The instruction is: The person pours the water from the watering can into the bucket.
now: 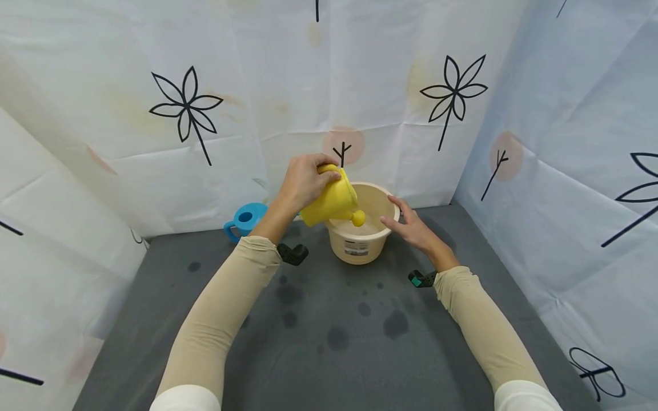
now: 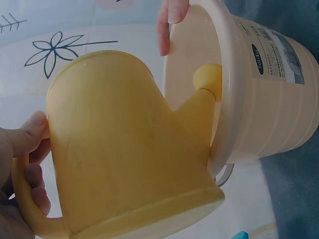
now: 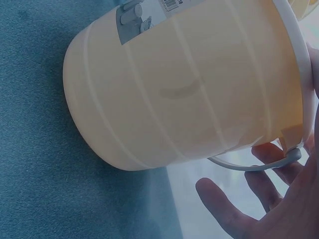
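Observation:
My left hand [image 1: 307, 181] grips the handle of a yellow watering can [image 1: 329, 202], its fingers wrapped through the loop in the left wrist view. The can is tilted, and its round spout head [image 2: 207, 79] hangs over the mouth of a cream bucket [image 1: 354, 249]. No water shows coming from the spout. My right hand [image 1: 415, 229] holds the bucket's right rim, with the thumb over the edge. In the right wrist view several fingers [image 3: 224, 206] spread outside the bucket, beside its grey carrying handle [image 3: 249, 167]. The bucket stands upright and has a printed label.
A blue watering can [image 1: 249, 217] stands at the back left, partly hidden behind my left forearm. Dark wet spots [image 1: 337, 338] mark the grey table [image 1: 329, 377]. White sheets [image 1: 267, 68] with drawn flowers enclose the table at the back and sides.

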### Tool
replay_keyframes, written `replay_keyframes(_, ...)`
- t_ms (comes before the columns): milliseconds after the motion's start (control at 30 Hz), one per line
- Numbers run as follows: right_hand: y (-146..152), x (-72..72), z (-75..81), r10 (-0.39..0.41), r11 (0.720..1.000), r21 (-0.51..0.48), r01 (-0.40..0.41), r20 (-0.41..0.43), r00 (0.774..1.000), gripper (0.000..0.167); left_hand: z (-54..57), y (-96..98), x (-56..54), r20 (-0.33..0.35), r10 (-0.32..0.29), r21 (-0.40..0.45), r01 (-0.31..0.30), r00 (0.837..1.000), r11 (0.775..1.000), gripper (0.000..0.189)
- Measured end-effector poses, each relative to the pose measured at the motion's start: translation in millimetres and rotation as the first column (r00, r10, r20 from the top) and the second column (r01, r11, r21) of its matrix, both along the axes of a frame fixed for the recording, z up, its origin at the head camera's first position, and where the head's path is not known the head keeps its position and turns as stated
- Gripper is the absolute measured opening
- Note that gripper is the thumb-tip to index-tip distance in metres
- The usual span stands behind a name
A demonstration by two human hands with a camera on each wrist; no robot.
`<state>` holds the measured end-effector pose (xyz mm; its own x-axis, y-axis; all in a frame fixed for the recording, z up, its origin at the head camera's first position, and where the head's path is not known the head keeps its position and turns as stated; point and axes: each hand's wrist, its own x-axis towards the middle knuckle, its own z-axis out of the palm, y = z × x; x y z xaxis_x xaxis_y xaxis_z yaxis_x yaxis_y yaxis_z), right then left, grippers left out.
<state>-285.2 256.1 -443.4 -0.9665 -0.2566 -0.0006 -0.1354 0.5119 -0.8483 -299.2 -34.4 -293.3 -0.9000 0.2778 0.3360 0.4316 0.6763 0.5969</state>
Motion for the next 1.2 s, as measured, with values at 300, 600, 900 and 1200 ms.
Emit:
replay_keyframes(300, 0.0, -1.9, -0.5, 0.002, 1.0, -0.002, -0.002, 0.001, 1.0, 0.081, -0.6, -0.1, 0.1, -0.018, -0.002, 0.014, 0.002, 1.0, 1.0, 0.03)
replay_keyframes(600, -1.7, -2.2, 0.4, 0.002, 1.0, 0.021, -0.001, -0.006, 1.0, 0.082, -3.5, -0.5, -1.5, 0.049, 0.027, 0.079, -0.03, 0.998, 0.996, 0.032)
replay_keyframes(900, -2.8, -0.4, 0.2, 0.004, 1.0, 0.011, -0.004, 0.002, 1.0, 0.081, -2.5, -2.7, -0.5, 0.068, 0.005, 0.082, -0.01, 0.998, 0.997, 0.03)
replay_keyframes(1200, -0.8, 1.7, 2.7, 0.013, 1.0, 0.009, -0.013, 0.007, 1.0, 0.082, -4.8, -8.3, -3.3, 0.051, -0.022, 0.12, 0.016, 0.998, 0.993, 0.028)
